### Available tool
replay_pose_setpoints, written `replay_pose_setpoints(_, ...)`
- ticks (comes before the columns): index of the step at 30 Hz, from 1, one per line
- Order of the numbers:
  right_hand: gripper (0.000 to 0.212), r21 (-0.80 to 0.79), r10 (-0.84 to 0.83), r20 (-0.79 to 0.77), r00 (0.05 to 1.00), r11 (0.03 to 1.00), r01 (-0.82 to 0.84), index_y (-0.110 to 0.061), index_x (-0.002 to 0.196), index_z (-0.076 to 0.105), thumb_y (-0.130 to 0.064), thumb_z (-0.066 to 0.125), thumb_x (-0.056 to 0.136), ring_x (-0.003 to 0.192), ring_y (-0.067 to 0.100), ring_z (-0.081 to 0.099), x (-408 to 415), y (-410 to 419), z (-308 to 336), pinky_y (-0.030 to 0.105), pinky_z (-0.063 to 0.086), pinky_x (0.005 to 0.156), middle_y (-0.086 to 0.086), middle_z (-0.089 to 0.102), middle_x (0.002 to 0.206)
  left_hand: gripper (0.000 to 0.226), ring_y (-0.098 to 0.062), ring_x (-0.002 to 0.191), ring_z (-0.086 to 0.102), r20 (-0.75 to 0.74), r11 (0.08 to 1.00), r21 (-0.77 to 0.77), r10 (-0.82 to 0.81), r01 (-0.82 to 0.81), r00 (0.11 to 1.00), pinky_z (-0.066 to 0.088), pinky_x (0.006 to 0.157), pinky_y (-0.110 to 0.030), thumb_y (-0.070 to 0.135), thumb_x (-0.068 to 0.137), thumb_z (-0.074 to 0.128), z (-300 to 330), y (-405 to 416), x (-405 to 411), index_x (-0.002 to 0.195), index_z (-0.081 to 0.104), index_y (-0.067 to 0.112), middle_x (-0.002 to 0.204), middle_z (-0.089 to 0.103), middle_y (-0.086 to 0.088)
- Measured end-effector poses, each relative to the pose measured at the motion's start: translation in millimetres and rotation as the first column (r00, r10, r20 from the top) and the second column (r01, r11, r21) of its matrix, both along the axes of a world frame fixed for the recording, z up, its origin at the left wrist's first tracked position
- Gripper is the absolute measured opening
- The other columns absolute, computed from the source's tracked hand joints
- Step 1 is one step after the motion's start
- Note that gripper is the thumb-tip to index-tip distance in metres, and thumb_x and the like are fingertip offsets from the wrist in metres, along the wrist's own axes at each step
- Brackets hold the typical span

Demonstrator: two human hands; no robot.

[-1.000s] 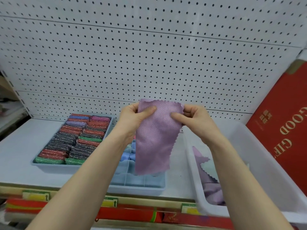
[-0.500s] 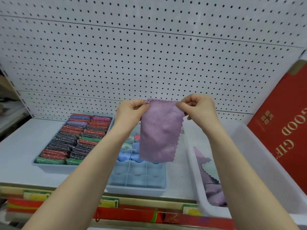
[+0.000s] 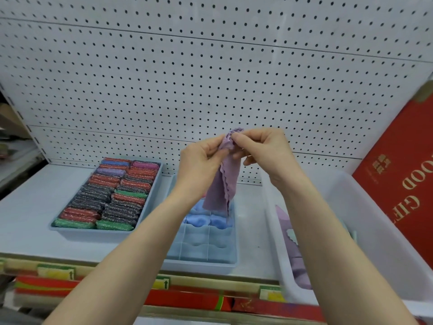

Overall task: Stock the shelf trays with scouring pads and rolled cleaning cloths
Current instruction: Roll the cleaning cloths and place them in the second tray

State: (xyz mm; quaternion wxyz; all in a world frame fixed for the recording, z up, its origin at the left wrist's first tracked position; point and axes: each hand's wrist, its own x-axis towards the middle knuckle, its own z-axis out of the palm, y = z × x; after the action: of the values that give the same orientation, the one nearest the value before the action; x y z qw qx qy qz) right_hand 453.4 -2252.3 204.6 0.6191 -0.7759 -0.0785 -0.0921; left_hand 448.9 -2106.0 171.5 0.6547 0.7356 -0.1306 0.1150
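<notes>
Both hands were up in front of the pegboard (image 3: pixel 210 73), close together, each pinching the top edge of a purple cloth (image 3: pixel 222 184). L hand (image 3: pixel 201 165) had thumb + fingertips on the cloth's left side; R hand (image 3: pixel 262 151) pinched the bunched top from the right. The cloth was gathered narrow and hung down over the divided tray (image 3: pixel 206 252), its lower end above the cells w/ blue rolled cloths (image 3: pixel 199 219). Nearer cells looked bare, though the L forearm hid part of them. Left of that tray sat the pad tray (image 3: pixel 150 200), packed w/ two rows of scouring pads (image 3: pixel 103 198) in red, dark, green, blue & purple. At right, a white bin (image 3: pixel 365 231) held more purple cloths (image 3: pixel 293 249). A red box (image 3: pixel 398 179) leaned behind the bin.
</notes>
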Motion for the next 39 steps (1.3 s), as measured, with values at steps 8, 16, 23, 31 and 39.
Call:
replay_pose_setpoints(8,0.033,0.044,0.188,-0.120,0.975,0.982,-0.183,-0.018,0.122,0.063,-0.017,0.069,0.090,0.107,0.015,0.066,-4.8,-29.7,-39.1,0.031,0.051,0.093,0.002,0.071,0.114,0.021,-0.018,0.088,0.067,-0.065,0.973,-0.230,-0.022,0.007,0.998,0.053,0.090,-0.046,0.004,0.097,0.053,11.3,17.5,9.3,0.105,0.069,0.014,0.092,0.074,0.000)
replay_pose_setpoints(16,0.020,0.246,0.167,-0.105,0.980,0.959,-0.137,0.002,0.102,0.071,-0.004,0.072,0.083,0.078,0.015,0.069,-8.3,-7.2,-47.2,0.025,0.055,0.071,0.010,0.075,0.091,0.020,-0.016,0.079,0.068,-0.253,0.893,-0.437,-0.239,0.110,0.938,0.059,0.072,-0.026,0.021,0.102,0.048,14.9,21.4,15.2,0.101,0.065,0.010,0.088,0.072,-0.002)
replay_pose_setpoints(23,0.007,0.193,-0.020,-0.195,0.981,0.979,0.059,-0.006,0.094,0.072,-0.009,0.070,0.088,0.072,0.018,0.070,-7.6,-9.3,-63.3,0.029,0.056,0.065,0.009,0.075,0.084,0.022,-0.019,0.074,0.068,-0.439,0.979,-0.171,-0.178,0.113,0.881,0.060,0.070,-0.029,-0.001,0.086,0.068,-36.6,9.3,-6.4,0.108,0.065,0.003,0.087,0.073,-0.007)
replay_pose_setpoints(31,0.038,0.242,0.167,-0.095,0.981,0.960,-0.140,-0.012,0.078,0.077,0.017,0.054,0.086,0.074,0.012,0.068,0.2,-13.8,-53.9,0.023,0.055,0.070,0.000,0.075,0.082,0.031,-0.016,0.063,0.064,-0.291,0.979,-0.206,-0.066,0.005,0.955,0.055,0.066,-0.031,-0.011,0.085,0.062,-30.3,13.1,7.5,0.081,0.073,0.017,0.075,0.069,-0.004)
replay_pose_setpoints(39,0.029,0.363,0.277,-0.123,0.953,0.906,-0.217,-0.019,0.125,0.061,-0.009,0.050,0.099,0.092,0.021,0.066,-2.4,-17.1,-48.1,0.035,0.054,0.084,0.008,0.068,0.114,0.050,-0.013,0.082,0.062,-0.029,0.973,-0.231,-0.027,0.020,0.999,0.052,0.071,-0.027,-0.019,0.085,0.051,-16.4,21.0,16.6,0.067,0.077,0.020,0.094,0.063,-0.001)
